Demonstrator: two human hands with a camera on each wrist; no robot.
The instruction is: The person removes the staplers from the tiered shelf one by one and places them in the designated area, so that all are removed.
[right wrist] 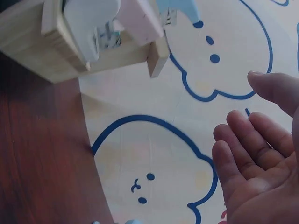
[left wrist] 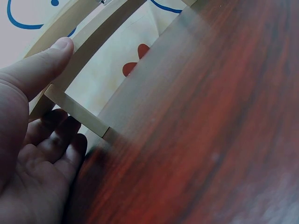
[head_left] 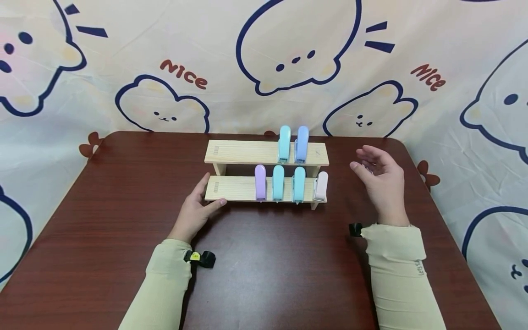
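My left hand grips the left end of a two-step wooden rack. The left wrist view shows its thumb on the shelf and its fingers curled by the rack's leg. Small stapler-like pieces stand on the rack. Its lower step carries a purple one, two teal ones and a pale pink-white one at the right end. On the upper step are a teal one and a blue one. My right hand is raised right of the rack, fingers loosely bent, palm bare in the right wrist view.
The rack stands on a dark reddish-brown table, towards its far edge. Behind and beside the table hangs a pale cloth printed with cartoon animals. A black wrist camera is strapped by the left sleeve.
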